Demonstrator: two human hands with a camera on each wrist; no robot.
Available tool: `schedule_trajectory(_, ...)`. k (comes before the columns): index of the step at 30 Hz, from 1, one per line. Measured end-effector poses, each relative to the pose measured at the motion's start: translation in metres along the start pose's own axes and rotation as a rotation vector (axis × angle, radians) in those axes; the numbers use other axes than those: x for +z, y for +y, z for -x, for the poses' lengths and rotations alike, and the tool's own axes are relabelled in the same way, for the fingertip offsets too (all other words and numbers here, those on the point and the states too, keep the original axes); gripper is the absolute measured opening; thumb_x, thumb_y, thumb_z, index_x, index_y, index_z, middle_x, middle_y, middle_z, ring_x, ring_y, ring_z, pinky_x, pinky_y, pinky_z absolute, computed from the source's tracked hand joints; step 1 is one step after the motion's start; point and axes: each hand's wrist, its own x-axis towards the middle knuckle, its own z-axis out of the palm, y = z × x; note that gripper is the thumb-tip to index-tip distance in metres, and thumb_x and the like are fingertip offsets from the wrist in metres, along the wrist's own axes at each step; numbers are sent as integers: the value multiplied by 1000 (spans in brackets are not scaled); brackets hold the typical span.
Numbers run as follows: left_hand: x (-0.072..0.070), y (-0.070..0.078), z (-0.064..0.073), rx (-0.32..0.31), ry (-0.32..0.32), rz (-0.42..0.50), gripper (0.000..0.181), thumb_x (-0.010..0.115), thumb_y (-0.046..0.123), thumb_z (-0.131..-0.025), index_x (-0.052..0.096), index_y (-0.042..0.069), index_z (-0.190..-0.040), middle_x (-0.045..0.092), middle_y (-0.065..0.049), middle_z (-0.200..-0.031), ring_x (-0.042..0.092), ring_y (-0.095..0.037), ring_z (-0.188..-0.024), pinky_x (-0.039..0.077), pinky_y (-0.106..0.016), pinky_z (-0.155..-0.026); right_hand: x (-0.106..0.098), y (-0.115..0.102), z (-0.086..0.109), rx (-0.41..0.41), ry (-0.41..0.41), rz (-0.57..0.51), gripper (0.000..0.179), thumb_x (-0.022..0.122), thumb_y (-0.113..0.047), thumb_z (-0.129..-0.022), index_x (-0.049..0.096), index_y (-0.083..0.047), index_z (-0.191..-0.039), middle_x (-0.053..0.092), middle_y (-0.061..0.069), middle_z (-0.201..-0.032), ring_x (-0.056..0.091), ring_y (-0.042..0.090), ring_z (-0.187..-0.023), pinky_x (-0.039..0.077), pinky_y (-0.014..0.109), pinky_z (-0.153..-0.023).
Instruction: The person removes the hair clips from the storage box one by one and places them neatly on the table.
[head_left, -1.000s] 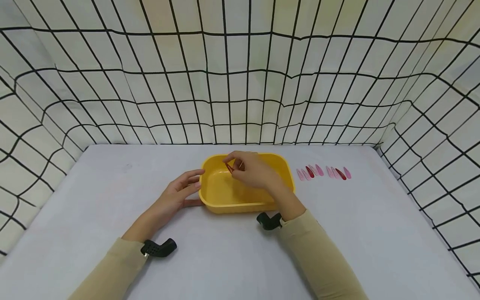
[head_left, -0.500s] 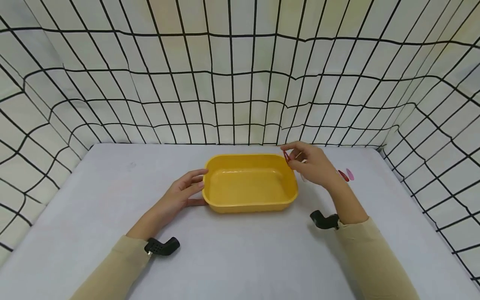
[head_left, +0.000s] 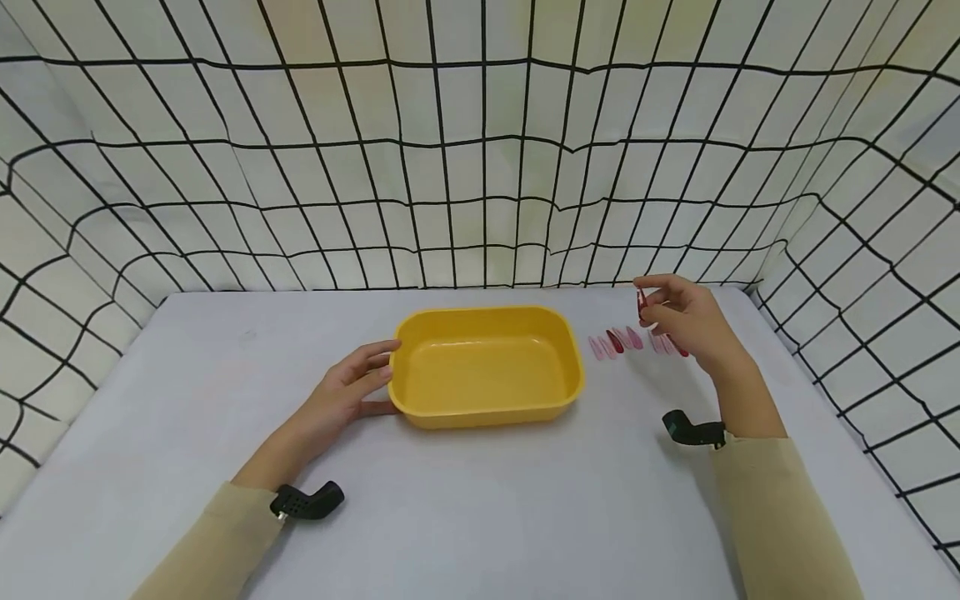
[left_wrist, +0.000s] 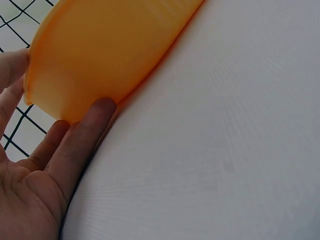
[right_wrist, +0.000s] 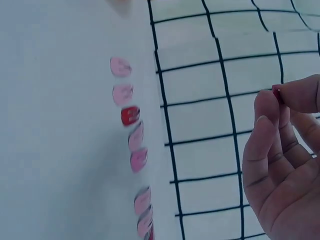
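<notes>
My right hand (head_left: 690, 323) pinches a red snap hair clip (head_left: 642, 305) between thumb and fingertips, raised over the table at the right. In the right wrist view only a small red bit of that clip (right_wrist: 277, 93) shows between the fingertips. My left hand (head_left: 343, 385) rests against the left end of a yellow plastic basin (head_left: 487, 415), which has nothing in it. In the left wrist view the left fingers (left_wrist: 82, 135) lie against its outer wall (left_wrist: 115, 55), some of them at the rim. The left fingers look relaxed and spread.
Right of the basin lies a row of pink and red hair clips (head_left: 615, 341) in two groups, the second partly hidden behind the right hand. White cloth covers the table (head_left: 480, 517). Black grid netting (head_left: 483, 200) over pale sheeting stands along the back and both sides.
My right hand has moved from over the basin rightward past its rim to above the clip row, carrying the red hair clip. My left hand has stayed on the basin's left end.
</notes>
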Motion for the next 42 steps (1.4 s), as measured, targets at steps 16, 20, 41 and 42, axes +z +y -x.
schedule_trajectory(16, -2, 0, 3, 22, 0, 30, 53, 53, 29, -105, 37, 12, -152, 38, -17, -152, 60, -18, -117, 59, -41, -90, -32, 40, -3, 125, 88, 45, 45, 54, -18, -102, 48, -8, -145, 62, 8, -105, 68, 14, -88, 59, 22, -76)
schedule_trajectory(20, -2, 1, 4, 16, -4, 23, 53, 53, 30, -104, 37, 13, -152, 38, -16, -152, 61, -18, -117, 59, -41, -90, -36, 53, 0, 153, 109, 43, 45, 55, -17, -102, 48, -7, -145, 61, 6, -105, 68, 13, -87, 59, 21, -75)
schedule_trajectory(41, -3, -1, 2, 40, -25, 46, 52, 53, 27, -105, 37, 12, -152, 38, -17, -152, 61, -20, -117, 59, -42, -90, -52, 85, 9, 340, 113, 325, 35, 64, -16, -96, 63, -6, -129, 65, 16, -109, 55, 24, -89, 46, 27, -69)
schedule_trajectory(42, -3, -1, 1, 39, -26, 45, 52, 53, 27, -105, 37, 12, -152, 38, -16, -152, 61, -20, -117, 59, -42, -90, -52, 85, 9, 342, 102, 326, 35, 64, -16, -95, 63, -5, -129, 65, 16, -109, 55, 25, -91, 45, 29, -70)
